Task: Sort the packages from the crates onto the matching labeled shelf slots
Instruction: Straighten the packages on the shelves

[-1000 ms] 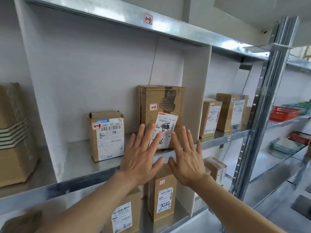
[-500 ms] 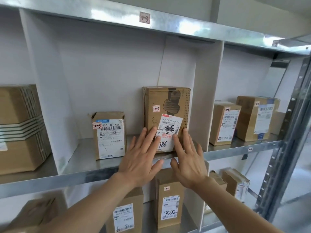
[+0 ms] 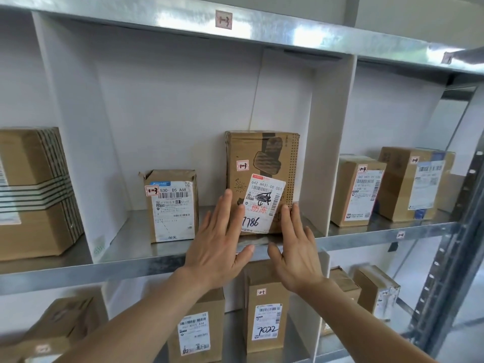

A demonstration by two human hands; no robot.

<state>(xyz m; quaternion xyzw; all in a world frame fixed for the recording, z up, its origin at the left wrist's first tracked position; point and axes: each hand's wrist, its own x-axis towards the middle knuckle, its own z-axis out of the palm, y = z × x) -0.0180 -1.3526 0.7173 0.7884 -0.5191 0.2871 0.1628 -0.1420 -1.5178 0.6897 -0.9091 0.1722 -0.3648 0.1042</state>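
The tall box [image 3: 262,158] stands upright on the metal shelf [image 3: 131,268], in the middle slot, at the right side and close to the white divider [image 3: 330,142]. Whether it touches the divider cannot be told. A small red-edged tag [image 3: 242,165] on its face reads like the tag [image 3: 223,19] on the shelf edge above, so it looks to be in its matching place. A white shipping label [image 3: 263,203], stuck on slightly crooked, covers the lower front.

It is plain corrugated card, stiff but worn, with scuffed corners and a patch where the outer paper is torn away. It is probably not heavy. Being tall and narrow, it may tip if pushed high up. The best hold would be on the two side faces, low or at mid-height, not on the smooth label.

The left hand [image 3: 217,247] and the right hand [image 3: 296,255] are raised in front of its lower half, palms toward it. The fingers [image 3: 225,205] of both are straight and slightly spread, holding nothing. It is unclear whether the fingertips touch the card.

A smaller box [image 3: 171,205] stands apart to the left in the same slot. More boxes [image 3: 357,189] fill the next slot to the right, and others [image 3: 265,310] stand on the shelf below.
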